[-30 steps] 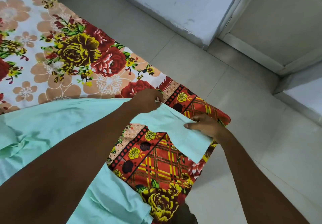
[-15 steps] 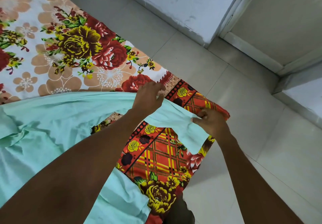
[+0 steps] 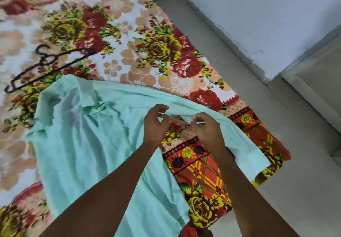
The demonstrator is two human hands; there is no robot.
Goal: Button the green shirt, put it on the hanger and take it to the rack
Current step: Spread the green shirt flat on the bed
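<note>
Mint-green cotton, the shirt (image 3: pixel 88 137) lies spread open on a floral bedsheet (image 3: pixel 129 59). The left hand (image 3: pixel 156 124) and right hand (image 3: pixel 206 129) sit close together at its front edge, fingers curled, each pinching the cloth. A black hanger (image 3: pixel 46 63) rests on the sheet just beyond the collar, apart from both hands.

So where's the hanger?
The black hanger lies on the flowery bedsheet, upper left in the head view, just beyond the green shirt's collar.
</note>
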